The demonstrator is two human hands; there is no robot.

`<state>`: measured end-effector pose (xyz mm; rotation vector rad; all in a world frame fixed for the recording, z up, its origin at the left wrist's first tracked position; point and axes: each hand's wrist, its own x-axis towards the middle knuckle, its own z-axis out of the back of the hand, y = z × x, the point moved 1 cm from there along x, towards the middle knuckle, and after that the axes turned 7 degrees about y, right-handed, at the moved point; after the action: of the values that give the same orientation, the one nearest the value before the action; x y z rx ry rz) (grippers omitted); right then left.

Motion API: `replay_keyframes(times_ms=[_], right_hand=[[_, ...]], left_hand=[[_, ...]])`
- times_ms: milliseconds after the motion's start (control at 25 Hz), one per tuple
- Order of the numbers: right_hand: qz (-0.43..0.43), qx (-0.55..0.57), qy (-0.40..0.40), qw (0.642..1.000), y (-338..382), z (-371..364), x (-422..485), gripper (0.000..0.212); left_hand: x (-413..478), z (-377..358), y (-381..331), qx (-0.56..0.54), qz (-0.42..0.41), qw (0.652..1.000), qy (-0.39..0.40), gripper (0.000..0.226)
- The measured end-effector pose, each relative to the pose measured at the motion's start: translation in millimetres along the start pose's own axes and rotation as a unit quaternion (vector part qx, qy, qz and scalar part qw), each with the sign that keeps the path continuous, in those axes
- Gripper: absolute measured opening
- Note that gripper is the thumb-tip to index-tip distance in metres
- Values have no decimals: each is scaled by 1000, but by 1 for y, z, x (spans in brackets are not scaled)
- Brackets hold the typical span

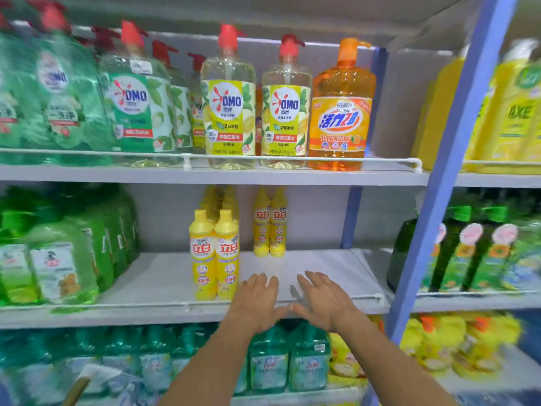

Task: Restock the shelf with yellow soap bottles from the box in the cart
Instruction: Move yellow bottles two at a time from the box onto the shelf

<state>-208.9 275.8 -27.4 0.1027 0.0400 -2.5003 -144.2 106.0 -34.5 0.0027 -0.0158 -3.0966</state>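
Several yellow soap bottles stand on the middle shelf [322, 265]. One row of yellow soap bottles [215, 254] runs from the front rail to the back; a pair of yellow soap bottles [270, 224] stands farther back to its right. My left hand [257, 300] and my right hand [323, 300] hover side by side over the shelf's front rail, fingers spread and straight, holding nothing. They are just right of the front bottles, not touching them. The box and the cart are out of view.
Green pump bottles [61, 259] fill the middle shelf's left end. Large pump bottles [288, 104] line the shelf above, teal bottles [269, 361] the shelf below. A blue upright post [445, 177] bounds the bay on the right. Bare shelf lies right of the yellow bottles.
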Motion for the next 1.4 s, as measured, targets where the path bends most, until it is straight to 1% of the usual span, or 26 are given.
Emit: replay_keyframes(times_ms=[120,200,280,400,480,600,760,880,1120,1280,1400], right_hand=[[-3,-10,1,1000,29,-19,-61,84],[-2,-10,2,1000,50,-43,-94,84],[-6,-1,18,1000,72,-75,-122,84],[-16,24,51,998,100,-124,-154,83],[-18,36,89,995,114,-154,-169,82],[-21,53,125,990,126,-194,-179,80],[-35,82,193,977,123,-250,-180,77],[-45,109,250,961,109,-301,-174,73],[-60,149,357,920,74,-404,-148,78],[-72,171,382,905,50,-474,-122,75],[-84,189,381,901,42,-520,-102,68]], left_hand=[[-72,-15,-7,7,-17,1000,-15,70],[-119,-41,-8,9,-13,1000,-6,71],[-163,-72,-8,0,3,1000,30,69],[-215,-117,-3,-19,25,995,98,74],[-238,-146,3,-37,37,990,133,76],[-259,-184,5,-60,48,982,172,74],[-269,-239,-6,-92,67,966,233,70],[-263,-287,-16,-124,78,947,285,69],[-226,-383,-31,-170,128,906,367,75],[-188,-446,-44,-197,155,889,382,73],[-168,-486,-52,-247,186,871,382,70]])
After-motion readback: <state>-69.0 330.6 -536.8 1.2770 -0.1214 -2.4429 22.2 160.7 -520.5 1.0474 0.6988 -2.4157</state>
